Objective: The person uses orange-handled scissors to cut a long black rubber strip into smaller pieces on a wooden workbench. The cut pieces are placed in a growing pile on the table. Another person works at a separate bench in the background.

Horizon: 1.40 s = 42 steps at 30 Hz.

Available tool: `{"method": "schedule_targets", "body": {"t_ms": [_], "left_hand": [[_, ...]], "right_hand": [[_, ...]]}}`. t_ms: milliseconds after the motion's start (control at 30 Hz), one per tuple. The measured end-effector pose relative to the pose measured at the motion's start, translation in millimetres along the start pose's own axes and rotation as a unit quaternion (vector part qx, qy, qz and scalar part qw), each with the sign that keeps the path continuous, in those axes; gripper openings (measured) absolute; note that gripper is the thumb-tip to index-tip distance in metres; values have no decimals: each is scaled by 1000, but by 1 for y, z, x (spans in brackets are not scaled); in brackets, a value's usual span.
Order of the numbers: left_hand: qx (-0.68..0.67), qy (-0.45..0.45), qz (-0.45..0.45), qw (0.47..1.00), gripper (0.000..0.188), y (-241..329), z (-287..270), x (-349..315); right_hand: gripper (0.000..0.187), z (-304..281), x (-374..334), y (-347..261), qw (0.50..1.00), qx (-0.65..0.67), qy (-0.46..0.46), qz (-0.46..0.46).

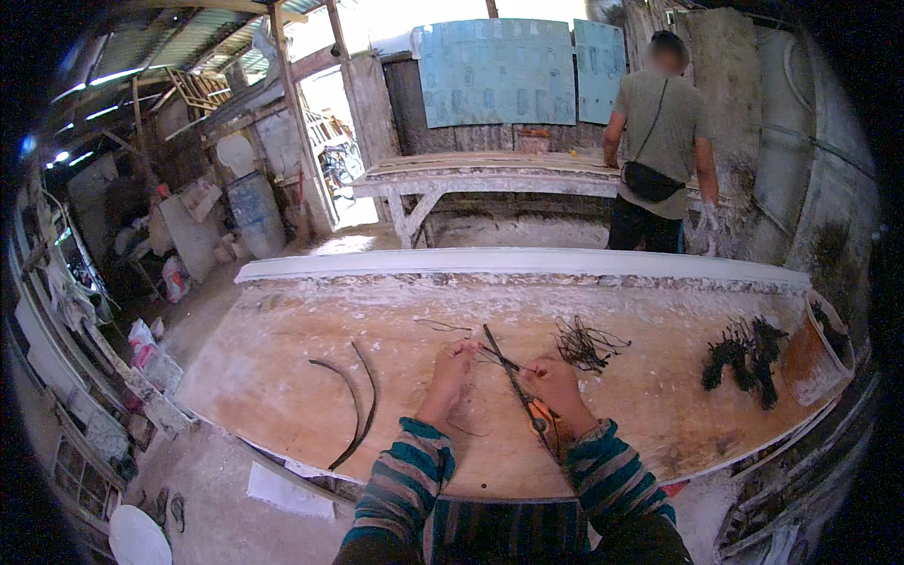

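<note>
My left hand pinches one end of a thin dark strand, wire or cord, over the wooden tabletop. Closed at the strand's other end is my right hand. A narrow dark strip slants beneath the strand between my hands. Beside my right wrist lies an orange-handled tool, partly hidden; its kind is unclear. Two curved dark strips rest to the left. A loose tangle of thin dark strands sits beyond my right hand, and one more thin strand lies beyond my left.
Dark knotted bundles lie at the right, beside an orange-brown container holding more dark material. A white raised ledge runs along the table's far side. Behind it, a person stands at another workbench.
</note>
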<state>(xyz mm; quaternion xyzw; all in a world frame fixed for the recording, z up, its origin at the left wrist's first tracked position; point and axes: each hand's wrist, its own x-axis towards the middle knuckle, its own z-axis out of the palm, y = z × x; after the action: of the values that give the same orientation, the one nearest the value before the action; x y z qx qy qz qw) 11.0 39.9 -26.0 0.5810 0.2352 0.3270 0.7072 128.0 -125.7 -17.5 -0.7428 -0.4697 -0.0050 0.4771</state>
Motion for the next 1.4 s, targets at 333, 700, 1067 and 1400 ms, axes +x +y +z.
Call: {"method": "schedule_targets", "body": {"t_ms": [333,700,1067,1400], "left_hand": [[17,40,89,995,13,-30,-18,28],[81,1,108,991,14,-23,-18,23],[210,8,124,970,13,-24,-6,12],[314,-54,140,937,17,-14,0,6]], "right_hand": [[9,5,-9,-31,975,-121,-48,-182],[5,-17,2,-16,970,-152,78,-175],[5,-50,15,21,924,-263,274,-43],[19,-16,-6,4,972,-202,-113,27]]}}
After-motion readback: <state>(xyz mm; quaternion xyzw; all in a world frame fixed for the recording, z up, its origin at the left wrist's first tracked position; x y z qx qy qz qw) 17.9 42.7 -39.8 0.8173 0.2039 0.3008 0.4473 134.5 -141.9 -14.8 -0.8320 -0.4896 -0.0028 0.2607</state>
